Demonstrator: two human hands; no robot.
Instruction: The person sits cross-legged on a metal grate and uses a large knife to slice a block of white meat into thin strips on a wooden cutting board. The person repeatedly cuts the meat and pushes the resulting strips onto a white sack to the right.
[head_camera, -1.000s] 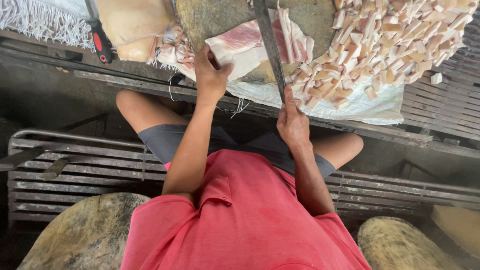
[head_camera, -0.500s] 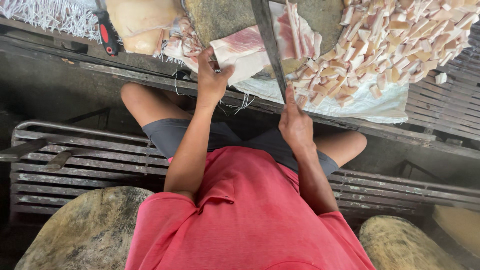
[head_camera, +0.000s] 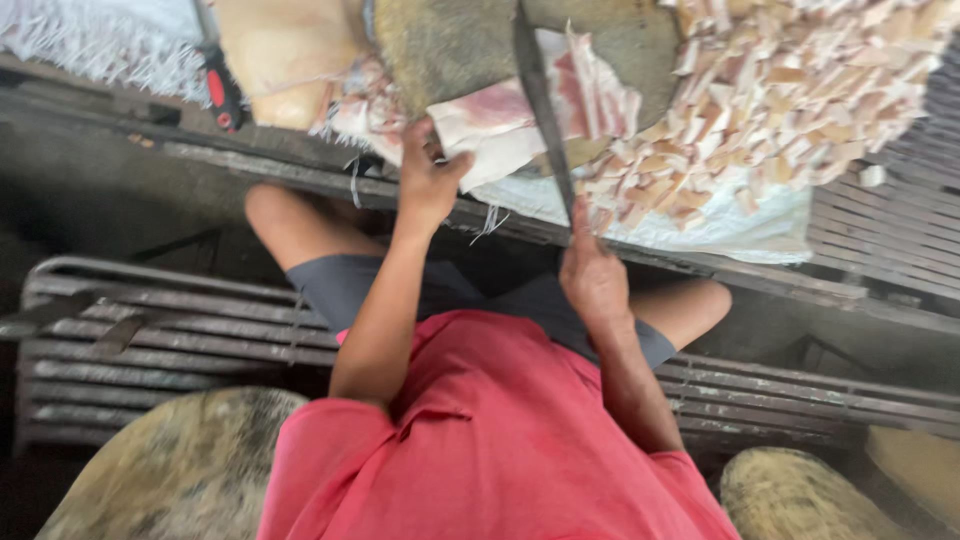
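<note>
My left hand (head_camera: 427, 183) presses and grips the near edge of a pink and white slab of raw meat (head_camera: 500, 118) lying on a round chopping block (head_camera: 440, 50). My right hand (head_camera: 594, 282) is closed around the handle of a long dark knife (head_camera: 540, 100). Its blade runs away from me across the slab. Right of the blade, a heap of small cut meat pieces (head_camera: 780, 100) lies on a white sheet (head_camera: 720, 230).
A red-handled tool (head_camera: 217, 92) and a pale lump of fat (head_camera: 275, 55) lie to the left of the block. A white fringed cloth (head_camera: 90, 40) is at far left. A metal slatted bench (head_camera: 150, 340) runs under my legs. Round wooden blocks (head_camera: 170, 480) stand near my body.
The view has drifted a little, so everything sits slightly lower in the frame. My left hand stays on the slab and my right hand keeps the knife over it.
</note>
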